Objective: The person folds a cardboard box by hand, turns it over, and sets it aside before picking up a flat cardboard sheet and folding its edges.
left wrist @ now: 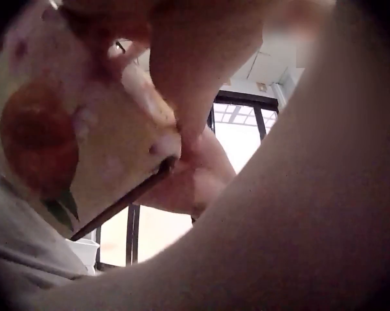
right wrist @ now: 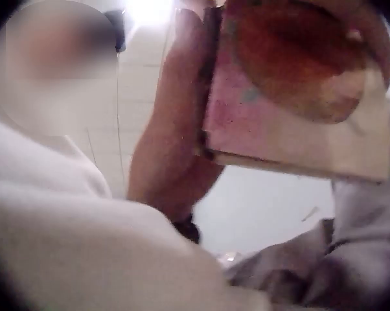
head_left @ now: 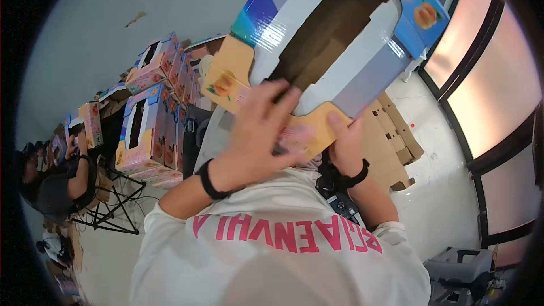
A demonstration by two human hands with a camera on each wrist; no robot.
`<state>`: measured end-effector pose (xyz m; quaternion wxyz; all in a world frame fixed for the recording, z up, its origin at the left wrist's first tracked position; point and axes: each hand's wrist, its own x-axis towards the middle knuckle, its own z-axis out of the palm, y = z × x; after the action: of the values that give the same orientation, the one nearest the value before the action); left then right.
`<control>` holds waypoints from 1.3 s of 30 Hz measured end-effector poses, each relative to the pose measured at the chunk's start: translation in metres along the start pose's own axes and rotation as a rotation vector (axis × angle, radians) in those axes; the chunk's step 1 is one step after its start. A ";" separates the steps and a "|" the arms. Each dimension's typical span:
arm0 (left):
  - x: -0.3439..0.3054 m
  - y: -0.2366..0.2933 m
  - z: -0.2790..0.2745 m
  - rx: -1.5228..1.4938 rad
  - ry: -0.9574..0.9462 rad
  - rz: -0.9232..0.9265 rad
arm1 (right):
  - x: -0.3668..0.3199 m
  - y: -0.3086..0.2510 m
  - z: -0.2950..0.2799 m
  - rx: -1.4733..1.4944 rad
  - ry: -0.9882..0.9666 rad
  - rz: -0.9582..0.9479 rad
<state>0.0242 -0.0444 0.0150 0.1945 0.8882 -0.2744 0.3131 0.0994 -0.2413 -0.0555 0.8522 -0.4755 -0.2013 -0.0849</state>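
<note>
A printed carton [head_left: 362,85] with peach pictures, blue and orange ends and a long opening in its top is tilted in front of the person's body. The left hand [head_left: 260,127] lies over its near orange end, fingers spread toward the opening and slightly blurred. At the near right corner, the right hand [head_left: 347,144] grips the carton, thumb on the orange face and fingers hidden beneath. In the left wrist view a peach-printed panel [left wrist: 111,155] fills the left side. The right wrist view shows the carton's corner [right wrist: 279,139] close to a hand.
Stacked printed cartons [head_left: 141,130] stand at the left beside a seated person [head_left: 62,187] and a black folding stand [head_left: 119,209]. Flat brown cardboard [head_left: 385,141] lies on the floor at the right. A grey plastic bin [head_left: 459,263] sits at the lower right, near dark-framed windows.
</note>
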 end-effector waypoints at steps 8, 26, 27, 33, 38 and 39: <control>-0.020 -0.057 -0.026 -0.507 0.620 -0.565 | 0.019 -0.006 -0.020 -0.262 -0.178 -0.218; -0.051 -0.027 -0.041 -0.793 0.430 -0.458 | -0.003 -0.057 -0.010 -0.178 -0.247 0.143; -0.049 -0.026 -0.042 -0.849 0.425 -0.441 | -0.004 -0.059 -0.010 -0.164 -0.273 0.162; -0.053 -0.054 -0.060 -1.008 0.314 -0.411 | 0.015 -0.059 -0.026 0.098 -0.462 0.137; -0.060 -0.077 -0.041 -0.615 0.184 -0.354 | 0.019 -0.044 -0.036 -0.034 -0.486 0.086; -0.055 -0.074 -0.042 -0.619 0.289 -0.362 | 0.018 -0.045 -0.030 -0.078 -0.453 0.091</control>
<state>0.0147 0.0542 -0.0038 0.5422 0.7682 -0.1645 0.2982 0.1081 -0.2897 -0.0270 0.7691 -0.5236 -0.3624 0.0546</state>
